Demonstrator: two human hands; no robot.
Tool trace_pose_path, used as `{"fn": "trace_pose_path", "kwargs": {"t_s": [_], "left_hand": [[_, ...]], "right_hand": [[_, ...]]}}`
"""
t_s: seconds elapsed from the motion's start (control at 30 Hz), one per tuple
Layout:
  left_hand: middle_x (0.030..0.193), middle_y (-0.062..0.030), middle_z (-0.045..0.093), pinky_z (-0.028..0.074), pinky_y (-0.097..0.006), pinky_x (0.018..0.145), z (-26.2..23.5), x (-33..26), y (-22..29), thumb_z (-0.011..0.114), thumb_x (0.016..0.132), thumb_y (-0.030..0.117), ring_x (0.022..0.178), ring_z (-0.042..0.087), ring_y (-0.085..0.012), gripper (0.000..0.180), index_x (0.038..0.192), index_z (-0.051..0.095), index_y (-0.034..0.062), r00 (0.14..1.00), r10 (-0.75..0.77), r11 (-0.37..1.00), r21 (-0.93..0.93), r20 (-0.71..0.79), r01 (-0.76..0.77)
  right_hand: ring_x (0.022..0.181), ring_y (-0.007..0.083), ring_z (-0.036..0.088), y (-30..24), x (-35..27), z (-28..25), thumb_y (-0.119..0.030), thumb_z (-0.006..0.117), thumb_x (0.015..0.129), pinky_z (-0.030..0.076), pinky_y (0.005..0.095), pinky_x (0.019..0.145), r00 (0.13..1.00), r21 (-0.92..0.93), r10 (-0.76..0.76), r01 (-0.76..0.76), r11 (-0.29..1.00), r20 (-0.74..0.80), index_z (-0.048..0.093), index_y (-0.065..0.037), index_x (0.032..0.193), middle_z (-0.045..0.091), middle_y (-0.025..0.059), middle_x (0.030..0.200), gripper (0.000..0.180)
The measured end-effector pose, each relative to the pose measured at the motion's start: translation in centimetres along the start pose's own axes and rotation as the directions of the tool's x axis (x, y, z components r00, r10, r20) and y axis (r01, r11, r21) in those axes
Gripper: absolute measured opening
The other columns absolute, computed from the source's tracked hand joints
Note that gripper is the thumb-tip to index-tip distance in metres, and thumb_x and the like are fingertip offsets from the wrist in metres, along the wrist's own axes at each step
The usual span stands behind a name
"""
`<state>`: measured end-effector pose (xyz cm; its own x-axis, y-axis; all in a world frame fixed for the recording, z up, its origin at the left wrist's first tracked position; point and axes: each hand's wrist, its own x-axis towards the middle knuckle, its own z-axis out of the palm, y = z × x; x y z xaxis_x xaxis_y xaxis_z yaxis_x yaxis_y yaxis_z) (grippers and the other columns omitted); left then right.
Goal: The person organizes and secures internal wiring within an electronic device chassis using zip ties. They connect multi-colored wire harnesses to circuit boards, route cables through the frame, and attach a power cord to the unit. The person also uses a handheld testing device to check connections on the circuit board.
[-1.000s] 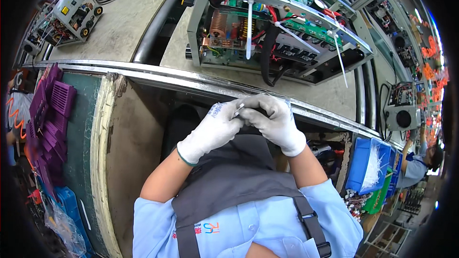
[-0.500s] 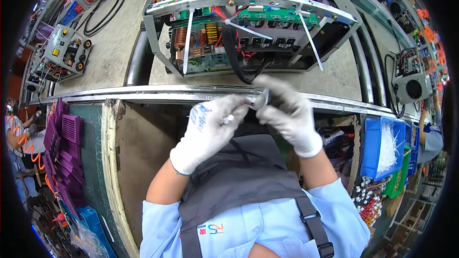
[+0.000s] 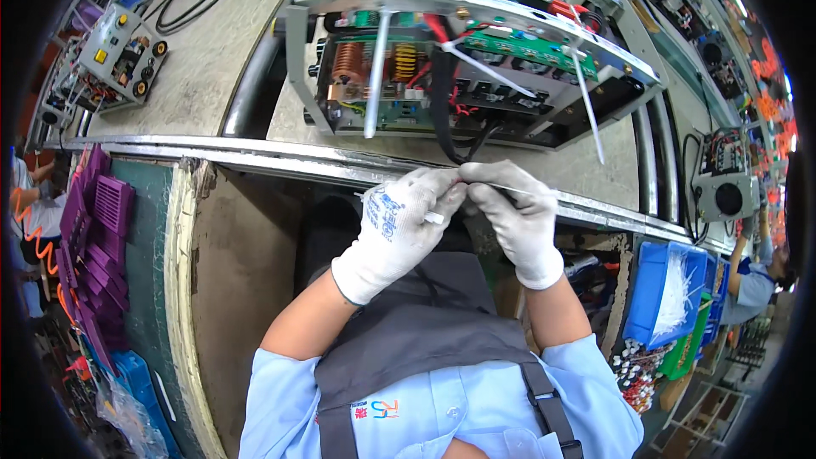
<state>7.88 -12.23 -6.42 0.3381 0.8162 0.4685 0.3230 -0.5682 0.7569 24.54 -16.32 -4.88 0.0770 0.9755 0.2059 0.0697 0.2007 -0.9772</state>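
Note:
My left hand (image 3: pixel 404 225) and my right hand (image 3: pixel 517 225), both in white knitted gloves, meet at the fingertips just in front of the bench edge. A thin white cable tie (image 3: pixel 520 192) runs across my right fingers, which are closed on it. A short white tie end (image 3: pixel 433 218) pokes out of my closed left hand. Something small and reddish shows between the fingertips, too little of it to name. Beyond the hands stands an open electronics unit (image 3: pixel 463 13) with circuit boards, copper coils and a black cable bundle. Several white ties hang from its metal frame.
A metal edge rail (image 3: pixel 280 161) and rollers (image 3: pixel 255 93) border the bench. Other open units stand at the left (image 3: pixel 115 59) and right (image 3: pixel 722 178). A blue bin (image 3: pixel 654 289) of white ties sits lower right, purple panels (image 3: pixel 98 229) at left. Another person (image 3: pixel 752 289) works far right.
My right hand has come down and closed in against my left fingertips. The curved white strip between the hands now lies straight across my right fingers. The whole view has shifted slightly.

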Motion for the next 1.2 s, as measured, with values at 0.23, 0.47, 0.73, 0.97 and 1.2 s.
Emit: {"fn": "trace_pose_path", "kwargs": {"t_s": [0.23, 0.47, 0.73, 0.97, 1.2], "left_hand": [[0.073, -0.0055, 0.067, 0.036, -0.022, 0.045, -1.3, 1.5, -3.6, 0.059, 0.093, 0.016, 0.049, 0.048, -0.0058, 0.020, 0.101, 0.065, -0.0013, 0.852, -0.517, 0.641, -0.621, 0.086, 0.452], [0.065, 0.0051, 0.050, 0.027, -0.019, 0.040, -0.7, 3.5, -4.3, 0.057, 0.090, 0.010, 0.046, 0.039, -0.0013, 0.012, 0.099, 0.060, 0.0023, 0.822, -0.536, 0.324, -0.852, 0.193, 0.412], [0.067, 0.0060, 0.050, 0.030, -0.020, 0.046, -0.2, 4.0, -4.6, 0.058, 0.089, 0.011, 0.053, 0.041, -0.0012, 0.011, 0.098, 0.061, 0.0041, 0.804, -0.548, 0.338, -0.818, 0.232, 0.466], [0.072, 0.0032, 0.054, 0.034, -0.021, 0.052, 0.3, 4.1, -4.5, 0.062, 0.089, 0.012, 0.060, 0.044, -0.0024, 0.013, 0.096, 0.062, 0.0008, 0.812, -0.554, 0.318, -0.854, 0.185, 0.412], [0.072, 0.0035, 0.054, 0.033, -0.020, 0.053, 0.0, 4.1, -4.1, 0.062, 0.090, 0.014, 0.060, 0.044, -0.0018, 0.014, 0.095, 0.062, 0.0018, 0.807, -0.561, 0.310, -0.856, 0.186, 0.413]], "right_hand": [[0.093, 0.0133, 0.062, 1.0, 5.7, 0.2, -0.001, 0.062, 0.093, 0.050, 0.0253, 0.083, 0.814, -0.242, -0.464, 0.400, 0.884, -0.350, 0.065, 0.003, 0.108, 0.068, 0.0101, 0.103, 0.016], [0.088, 0.0110, 0.061, 1.4, 7.1, 1.8, -0.002, 0.061, 0.094, 0.050, 0.0245, 0.079, 0.908, -0.362, -0.387, 0.311, 0.879, -0.161, 0.064, 0.005, 0.108, 0.068, 0.0086, 0.100, 0.016], [0.090, 0.0105, 0.058, 3.3, 7.0, 0.6, -0.004, 0.060, 0.095, 0.047, 0.0246, 0.081, 0.865, -0.343, -0.410, 0.306, 0.888, -0.290, 0.062, 0.002, 0.109, 0.064, 0.0075, 0.101, 0.015], [0.089, 0.0156, 0.063, 2.7, 7.3, 1.6, -0.003, 0.060, 0.095, 0.049, 0.0286, 0.082, 0.829, -0.323, -0.481, 0.390, 0.862, -0.283, 0.063, 0.003, 0.108, 0.066, 0.0098, 0.099, 0.015], [0.091, 0.0187, 0.067, 1.2, 7.1, 2.0, -0.002, 0.060, 0.094, 0.051, 0.0310, 0.085, 0.849, -0.525, -0.525, 0.417, 0.742, -0.068, 0.065, 0.004, 0.109, 0.071, 0.0150, 0.101, 0.017]]}}
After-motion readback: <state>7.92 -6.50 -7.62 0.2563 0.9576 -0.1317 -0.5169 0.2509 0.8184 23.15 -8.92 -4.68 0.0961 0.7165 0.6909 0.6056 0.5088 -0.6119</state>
